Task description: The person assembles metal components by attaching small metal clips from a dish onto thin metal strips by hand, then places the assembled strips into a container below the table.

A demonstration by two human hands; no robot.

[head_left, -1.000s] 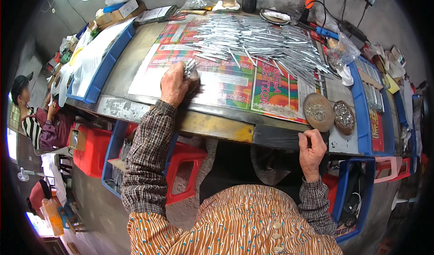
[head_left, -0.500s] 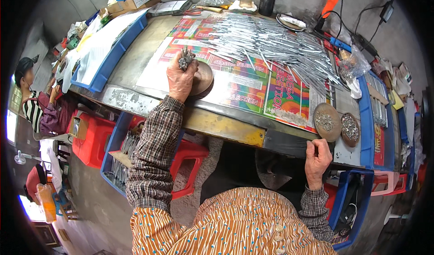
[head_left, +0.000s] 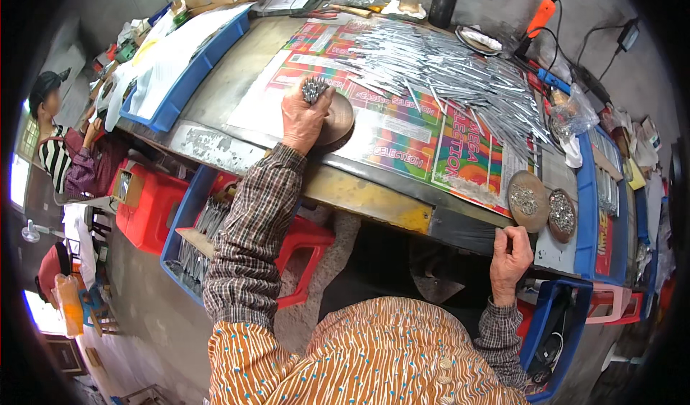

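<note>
My left hand (head_left: pixel 302 120) is wrapped round a bundle of thin grey metal rods (head_left: pixel 314 89), their ends pointing up out of the fist. Beside and partly behind that hand lies a round brownish dish or disc (head_left: pixel 339 122) on the table's near side. My right hand (head_left: pixel 512 259) is at the table's front edge, thumb and forefinger pinched together by a black covering (head_left: pixel 463 232). What the pinch holds, if anything, is too small to tell. Two shallow round dishes stand just beyond it, one with small metal bits (head_left: pixel 527 201) and one fuller of them (head_left: pixel 561 216).
A wide pile of metal rods (head_left: pixel 438 67) covers the far middle of the table, on printed colourful sheets (head_left: pixel 402 143). Blue trays (head_left: pixel 190 74) flank the table. An orange-handled tool (head_left: pixel 540 18) with cables is at the back right. Red stools (head_left: pixel 305 258) stand below; another person (head_left: pixel 61 132) sits at far left.
The whole view has shifted slightly, so the table sits further right and lower. The rod bundle in my left hand looks more end-on and less splayed. My right hand stays pinched at the edge.
</note>
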